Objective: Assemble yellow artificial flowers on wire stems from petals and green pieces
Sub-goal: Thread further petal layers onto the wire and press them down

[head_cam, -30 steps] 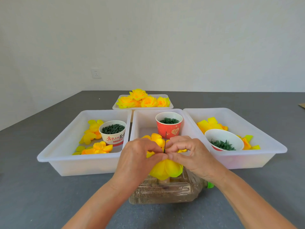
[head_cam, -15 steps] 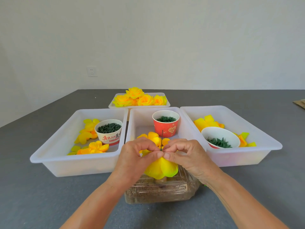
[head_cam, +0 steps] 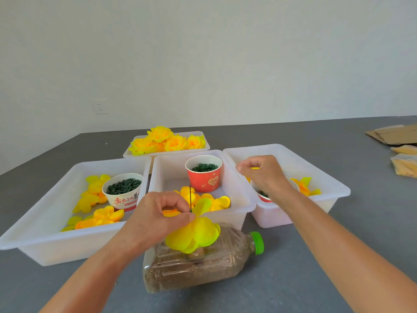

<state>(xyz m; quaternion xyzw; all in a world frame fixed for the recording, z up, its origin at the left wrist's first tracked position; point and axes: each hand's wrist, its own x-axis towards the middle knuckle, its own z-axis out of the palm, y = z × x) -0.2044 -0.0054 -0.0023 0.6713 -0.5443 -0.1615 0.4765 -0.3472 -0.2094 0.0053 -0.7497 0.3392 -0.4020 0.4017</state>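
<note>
My left hand point(head_cam: 158, 219) pinches a half-built yellow flower point(head_cam: 194, 237) at its base, where a thin dark wire stem point(head_cam: 190, 195) sticks up. The flower hangs over a plastic bottle point(head_cam: 203, 265) lying on its side. Over the right tray point(head_cam: 336, 192), my right hand point(head_cam: 265, 175) has its fingers curled and pinches a yellow petal point(head_cam: 255, 168). Loose yellow petals point(head_cam: 216, 202) lie in the middle tray point(head_cam: 240, 201). A red cup point(head_cam: 204, 175) and a white cup point(head_cam: 123, 192) hold green pieces. My right wrist partly hides a third cup point(head_cam: 262, 196).
The left tray point(head_cam: 33, 237) holds more petals point(head_cam: 94, 199). Finished yellow flowers point(head_cam: 167, 141) fill a far tray point(head_cam: 204, 137). The bottle has a green cap point(head_cam: 258, 242). Cardboard point(head_cam: 392, 134) and bagged yellow material point(head_cam: 405, 163) lie at the far right on the grey table point(head_cam: 316, 279).
My right hand has let go of the flower and moved right and back to the right tray, where it now pinches a petal. My left hand still holds the flower.
</note>
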